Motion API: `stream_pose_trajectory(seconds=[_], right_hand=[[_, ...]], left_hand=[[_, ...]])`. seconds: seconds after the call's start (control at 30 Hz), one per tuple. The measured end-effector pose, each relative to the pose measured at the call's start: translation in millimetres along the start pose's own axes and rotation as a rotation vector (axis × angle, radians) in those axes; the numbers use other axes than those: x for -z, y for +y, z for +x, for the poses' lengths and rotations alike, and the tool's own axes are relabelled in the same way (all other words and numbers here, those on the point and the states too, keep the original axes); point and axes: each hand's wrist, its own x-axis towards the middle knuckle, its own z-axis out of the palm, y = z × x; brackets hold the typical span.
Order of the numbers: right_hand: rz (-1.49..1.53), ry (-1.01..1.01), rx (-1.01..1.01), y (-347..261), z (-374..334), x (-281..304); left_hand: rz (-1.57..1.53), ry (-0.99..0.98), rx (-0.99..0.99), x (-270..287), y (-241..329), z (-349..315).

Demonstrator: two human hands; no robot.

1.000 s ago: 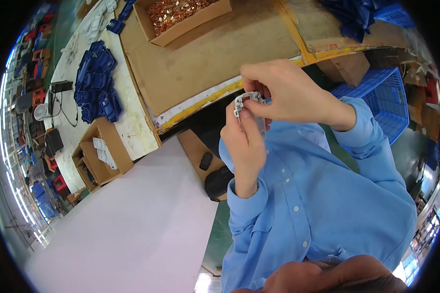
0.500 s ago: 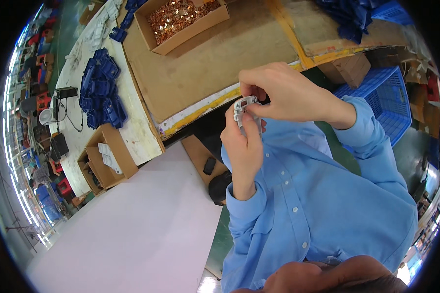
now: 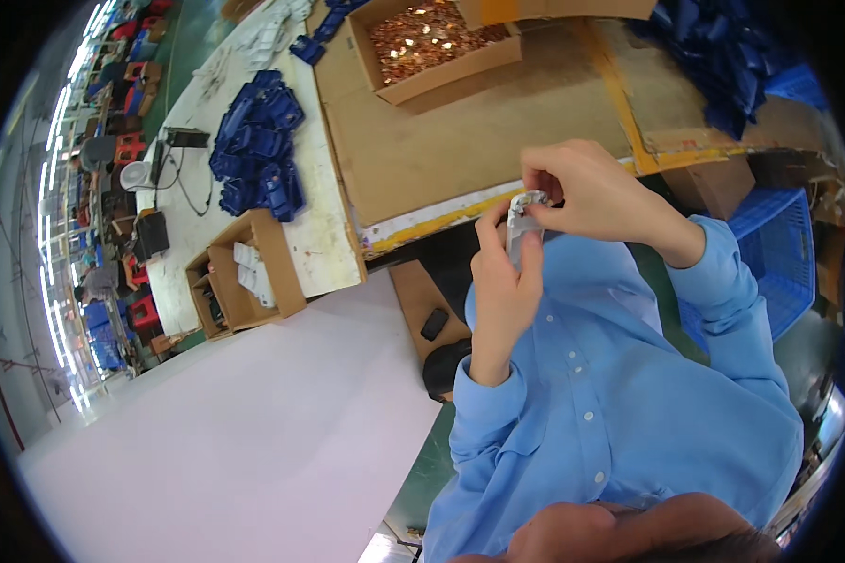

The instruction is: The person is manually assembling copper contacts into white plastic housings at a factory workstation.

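A small white-grey plastic housing (image 3: 516, 246) stands roughly upright in front of my chest, held between the thumb and fingers of my left hand (image 3: 505, 298). My right hand (image 3: 603, 195) is closed at the housing's upper end, with thumb and index finger pinched together there. Whatever sits between those right fingertips is too small and covered to make out. Both hands are just off the near edge of the cardboard-covered table (image 3: 441, 141).
An open carton (image 3: 451, 73) of small coppery metal parts sits on the table. Blue plastic housings (image 3: 256, 141) are heaped at the left, more blue pieces (image 3: 695, 61) at far right. A divided carton (image 3: 286, 267) holds white parts. Blue crates (image 3: 784, 263) stand at my right.
The head view has shifted, so the table and cartons appear farther right. The housing now shows more of its smooth side. My right fingers stay at its upper end.
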Motion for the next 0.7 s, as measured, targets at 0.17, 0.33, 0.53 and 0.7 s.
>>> stream_pose_trajectory(seconds=[0.17, 0.33, 0.53, 0.7], right_hand=[[0.191, -0.139, 0.153, 10.2, 45.1, -0.7], [0.134, 0.192, 0.170, 46.3, 142.7, -6.5], [-0.383, 0.177, 0.070, 76.8, 240.2, -20.1], [-0.452, 0.009, 0.075, 81.7, 262.8, -19.2]], left_hand=[[0.129, 0.098, 0.095, 48.1, -24.3, 7.3], [-0.017, 0.345, 0.220, 111.1, -17.5, 65.3], [0.040, 0.355, 0.091, 195.3, -40.0, 232.7], [0.117, 0.522, 0.224, 252.6, -68.7, 373.5]])
